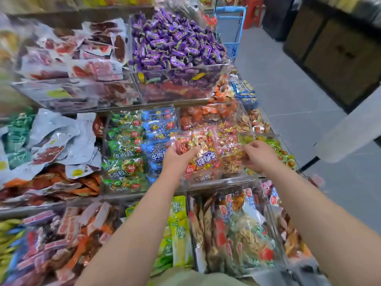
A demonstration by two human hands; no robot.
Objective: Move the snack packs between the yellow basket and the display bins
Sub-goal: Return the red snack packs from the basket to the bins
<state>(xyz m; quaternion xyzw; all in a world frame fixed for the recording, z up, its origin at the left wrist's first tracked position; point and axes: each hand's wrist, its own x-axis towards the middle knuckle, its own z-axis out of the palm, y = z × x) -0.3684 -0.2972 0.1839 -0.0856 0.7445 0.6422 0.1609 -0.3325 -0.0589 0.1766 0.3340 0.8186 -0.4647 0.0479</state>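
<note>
Both my hands reach into a clear display bin (218, 180) on the middle tier. My left hand (177, 159) grips a red snack pack (203, 155) with gold and purple print by its left side. My right hand (257, 155) pinches the right end of the clear-wrapped red packs (228, 149) lying beside it in the same bin. The packs are raised slightly above the pile. The yellow basket is not in view.
Tiered clear bins surround the hands: green packs (123, 149) and blue packs (158, 124) to the left, purple candies (175, 44) above, orange snacks (208, 114) behind, mixed bags (237, 230) below. A blue cart (231, 27) stands in the grey-tiled aisle at right.
</note>
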